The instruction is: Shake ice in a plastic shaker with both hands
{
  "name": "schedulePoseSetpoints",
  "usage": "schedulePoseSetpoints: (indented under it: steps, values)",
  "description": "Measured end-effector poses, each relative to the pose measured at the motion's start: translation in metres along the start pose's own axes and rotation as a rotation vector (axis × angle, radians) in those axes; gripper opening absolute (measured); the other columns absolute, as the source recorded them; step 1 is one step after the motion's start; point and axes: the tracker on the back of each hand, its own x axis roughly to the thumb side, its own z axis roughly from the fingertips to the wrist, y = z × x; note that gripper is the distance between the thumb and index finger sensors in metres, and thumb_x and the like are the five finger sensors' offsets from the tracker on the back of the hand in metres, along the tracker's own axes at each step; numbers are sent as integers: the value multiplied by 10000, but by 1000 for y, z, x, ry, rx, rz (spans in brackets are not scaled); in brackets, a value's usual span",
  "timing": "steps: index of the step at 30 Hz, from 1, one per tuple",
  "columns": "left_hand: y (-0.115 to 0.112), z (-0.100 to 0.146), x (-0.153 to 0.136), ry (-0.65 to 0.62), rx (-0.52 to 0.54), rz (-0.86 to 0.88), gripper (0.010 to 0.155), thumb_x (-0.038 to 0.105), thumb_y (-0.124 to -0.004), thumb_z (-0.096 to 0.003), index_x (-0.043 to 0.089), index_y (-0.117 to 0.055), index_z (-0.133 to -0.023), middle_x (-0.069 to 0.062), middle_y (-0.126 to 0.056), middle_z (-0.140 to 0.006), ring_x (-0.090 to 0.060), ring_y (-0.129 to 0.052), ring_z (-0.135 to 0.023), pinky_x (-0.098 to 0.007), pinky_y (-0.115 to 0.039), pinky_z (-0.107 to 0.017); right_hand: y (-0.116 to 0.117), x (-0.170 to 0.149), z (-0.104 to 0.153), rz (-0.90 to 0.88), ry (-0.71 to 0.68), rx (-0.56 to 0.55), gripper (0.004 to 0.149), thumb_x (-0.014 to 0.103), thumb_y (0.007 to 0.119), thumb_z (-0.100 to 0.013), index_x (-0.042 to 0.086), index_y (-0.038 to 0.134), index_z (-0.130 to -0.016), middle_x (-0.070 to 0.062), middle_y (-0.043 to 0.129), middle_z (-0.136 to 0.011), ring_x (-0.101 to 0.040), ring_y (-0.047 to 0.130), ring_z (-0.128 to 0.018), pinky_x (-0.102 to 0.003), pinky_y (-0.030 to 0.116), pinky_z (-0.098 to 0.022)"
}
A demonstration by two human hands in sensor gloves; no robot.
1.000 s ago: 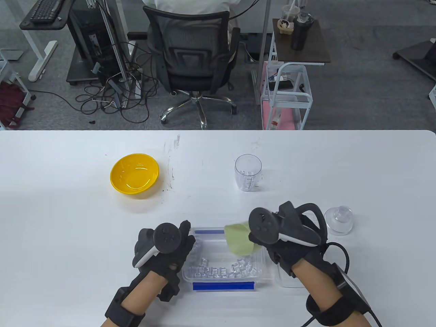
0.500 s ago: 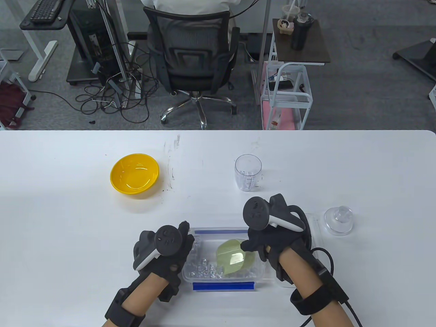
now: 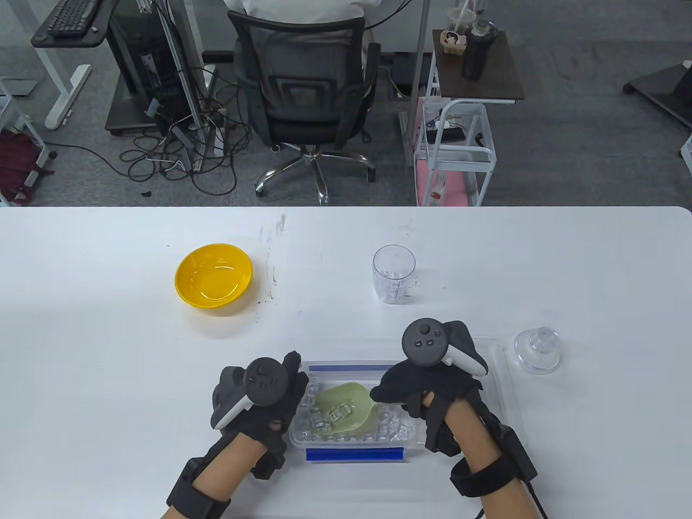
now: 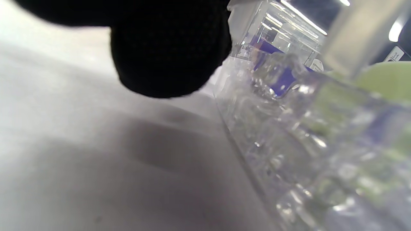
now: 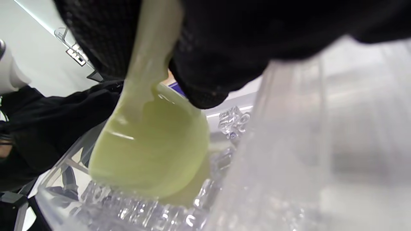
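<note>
A clear plastic ice box [image 3: 354, 451] with blue clips sits near the table's front edge, holding several ice cubes [image 3: 392, 427]. My right hand [image 3: 419, 386] grips a pale green scoop [image 3: 343, 408] that lies in the box with a few cubes in its bowl; the scoop also shows in the right wrist view [image 5: 151, 154]. My left hand [image 3: 259, 397] rests against the box's left wall [image 4: 257, 134]. The clear shaker cup [image 3: 393, 274] stands upright farther back, open, with some ice in it. Its clear lid [image 3: 537, 350] lies to the right.
A yellow bowl [image 3: 213, 275] sits at the back left. The box's clear lid [image 3: 500, 378] lies flat just right of the box, partly under my right hand. An office chair and a cart stand beyond the table's far edge.
My right hand has swung the scoop from above the box's right end down and leftward into the ice, and cubes now lie in its bowl. The left hand has stayed put.
</note>
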Motion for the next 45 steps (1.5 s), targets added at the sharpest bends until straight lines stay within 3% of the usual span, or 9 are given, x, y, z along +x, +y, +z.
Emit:
schedulePoseSetpoints:
  steps: [14,26,32,36,40,45]
  values:
    - [0,0,-1,-3,-2,9,644,480,-515,-571,96,-511,-1088,-159,-935,-573,-197,-1005,-244,-285,-869,-147,-22,-24,16,-222,-64,-40,665,507,971,-190,81,996,-699,-107,997,-281,-147,929,4,-405,867,-74]
    - [0,0,-1,-4,-6,13,646,480,-515,-570,94,-511,-1088,-159,-935,-573,-196,-1005,-244,-285,-869,-147,-22,-65,15,-584,-105,-11,683,535,941,-222,72,973,-723,-90,992,-290,-107,934,2,-371,878,-58]
    - [0,0,-1,-4,-6,15,645,480,-515,-571,95,-511,-1088,-159,-935,-573,-197,-1005,-244,-286,-868,-148,-42,-68,32,-658,-46,-168,698,535,924,-228,46,967,-725,-97,991,-282,-86,936,15,-354,883,-25]
    - [0,-1,-2,-5,-8,21,644,480,-515,-571,97,-508,-1089,-160,-934,-573,-197,-1005,-244,-286,-868,-147,-83,-63,48,-674,20,-354,695,527,928,-228,39,969,-722,-105,990,-281,-91,934,16,-358,879,-22]
    - [0,-1,-2,-5,-12,26,645,479,-517,-571,94,-507,-1089,-161,-933,-574,-199,-1005,-246,-287,-868,-149,-123,-50,55,-518,106,-511,687,518,930,-229,42,972,-722,-112,987,-281,-110,923,18,-370,863,-25]
    - [0,-1,-2,-6,-15,31,644,479,-519,-571,95,-505,-1088,-161,-933,-574,-199,-1004,-246,-287,-868,-149,-148,-17,52,-7,259,-693,669,508,941,-217,83,977,-732,-108,987,-295,-124,916,4,-382,854,-47]
